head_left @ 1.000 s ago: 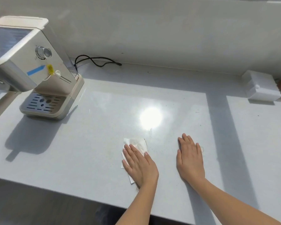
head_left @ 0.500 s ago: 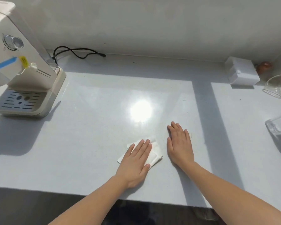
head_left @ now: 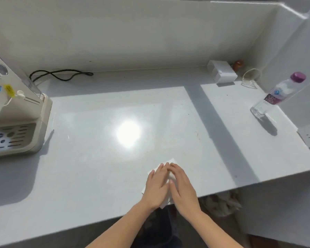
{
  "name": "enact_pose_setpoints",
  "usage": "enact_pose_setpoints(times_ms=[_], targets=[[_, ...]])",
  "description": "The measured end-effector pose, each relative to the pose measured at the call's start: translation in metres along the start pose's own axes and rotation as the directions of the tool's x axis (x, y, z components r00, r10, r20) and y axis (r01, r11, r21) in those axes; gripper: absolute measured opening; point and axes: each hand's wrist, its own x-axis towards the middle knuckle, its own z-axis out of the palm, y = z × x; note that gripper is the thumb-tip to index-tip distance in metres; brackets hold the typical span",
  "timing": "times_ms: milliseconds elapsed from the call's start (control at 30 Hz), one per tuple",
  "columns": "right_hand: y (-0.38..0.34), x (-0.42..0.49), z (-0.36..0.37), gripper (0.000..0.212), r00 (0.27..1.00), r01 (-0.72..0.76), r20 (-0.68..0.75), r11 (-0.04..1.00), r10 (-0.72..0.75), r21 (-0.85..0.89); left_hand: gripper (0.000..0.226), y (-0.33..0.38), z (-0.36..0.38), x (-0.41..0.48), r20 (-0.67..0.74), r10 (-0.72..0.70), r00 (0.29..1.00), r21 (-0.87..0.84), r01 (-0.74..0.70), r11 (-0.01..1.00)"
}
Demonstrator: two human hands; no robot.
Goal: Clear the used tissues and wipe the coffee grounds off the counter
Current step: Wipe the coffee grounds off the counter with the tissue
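White tissue (head_left: 171,162), just one, lies flat near the counter (head_left: 97,176) front edge, its long axis running diagonally from near-left to far-right. We press two flat palms on it, left hand (head_left: 157,187) and right hand (head_left: 182,187), fingers extended and fingertips meeting, neither one clenched.

Sunlight glares off the pale countertop (head_left: 97,167) beneath a plain white wall (head_left: 132,33).

Left hand (head_left: 155,187) and right hand (head_left: 182,189) flat, side by side, fingertips touching.
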Motion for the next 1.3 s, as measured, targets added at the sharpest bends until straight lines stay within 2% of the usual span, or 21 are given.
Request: enact_pose_setpoints(times_ms=[33, 67, 100, 133, 200, 267, 333, 400, 467, 600, 733, 800, 867, 1033, 1133, 1300], targets=[[-0.005, -0.002, 0.006, 0.036, 0.998, -0.051, -0.037, 0.999, 0.051, 0.007, 0.058, 0.005, -0.008, 0.000, -0.016, -0.061, 0.998, -0.256, 0.055, 0.965], [-0.008, -0.002, 0.011, 0.036, 0.992, -0.098, -0.082, 0.995, 0.097, -0.007, 0.057, 0.008, -0.016, 0.000, -0.054, -0.113, 0.992, -0.453, 0.077, 0.888], [-0.012, -0.002, 0.015, 0.035, 0.987, -0.114, -0.122, 0.992, 0.106, -0.055, 0.057, 0.008, -0.024, -0.002, -0.120, -0.150, 0.981, -0.547, 0.061, 0.835], [-0.014, 0.000, 0.018, 0.035, 0.987, -0.095, -0.141, 0.982, 0.072, -0.164, 0.058, 0.007, -0.033, -0.005, -0.200, -0.157, 0.967, -0.552, 0.021, 0.833], [-0.015, 0.001, 0.027, 0.032, 0.988, -0.075, -0.152, 0.938, 0.024, -0.339, 0.055, -0.007, -0.054, -0.016, -0.345, -0.084, 0.935, -0.392, -0.062, 0.918], [-0.018, 0.008, 0.032, 0.026, 0.979, -0.134, -0.191, 0.924, 0.068, -0.359, 0.051, -0.032, -0.084, -0.026, -0.455, 0.009, 0.891, -0.105, -0.063, 0.992], [-0.021, 0.021, 0.036, 0.020, 0.960, -0.230, -0.243, 0.894, 0.143, -0.384, 0.048, -0.066, -0.123, -0.033, -0.494, 0.054, 0.868, 0.212, 0.060, 0.975], [-0.021, 0.031, 0.043, 0.016, 0.940, -0.302, -0.279, 0.855, 0.194, -0.421, 0.047, -0.096, -0.153, -0.043, -0.475, 0.006, 0.880, 0.419, 0.220, 0.881], [-0.024, 0.035, 0.053, 0.015, 0.910, -0.371, -0.348, 0.818, 0.226, -0.439, 0.050, -0.115, -0.165, -0.051, -0.419, 0.015, 0.908, 0.553, 0.243, 0.797], [-0.028, 0.032, 0.072, 0.016, 0.874, -0.407, -0.442, 0.801, 0.202, -0.439, 0.052, -0.119, -0.166, -0.051, -0.387, 0.045, 0.921, 0.594, 0.212, 0.776], [-0.024, 0.024, 0.074, 0.026, 0.905, -0.317, -0.413, 0.815, 0.106, -0.485, 0.052, -0.120, -0.169, -0.051, -0.380, 0.054, 0.923, 0.593, 0.199, 0.780], [-0.025, 0.021, 0.074, 0.037, 0.922, -0.287, -0.376, 0.818, 0.094, -0.498, 0.052, -0.119, -0.168, -0.051, -0.386, 0.051, 0.921, 0.589, 0.204, 0.782], [-0.025, 0.021, 0.072, 0.050, 0.943, -0.265, -0.316, 0.816, 0.107, -0.513, 0.052, -0.119, -0.167, -0.051, -0.382, 0.056, 0.922, 0.598, 0.200, 0.776], [-0.030, 0.004, 0.087, 0.063, 0.992, -0.117, -0.110, 0.818, 0.066, -0.563, 0.053, -0.122, -0.167, -0.050, -0.382, 0.064, 0.922, 0.603, 0.196, 0.773], [-0.040, -0.015, 0.103, 0.065, 0.999, 0.048, 0.016, 0.829, -0.047, -0.558, 0.053, -0.122, -0.167, -0.050, -0.386, 0.065, 0.920, 0.600, 0.197, 0.775], [-0.049, -0.043, 0.114, 0.056, 0.955, 0.298, 0.170, 0.786, -0.245, -0.541, 0.052, -0.121, -0.168, -0.051, -0.388, 0.079, 0.918, 0.599, 0.186, 0.779]])
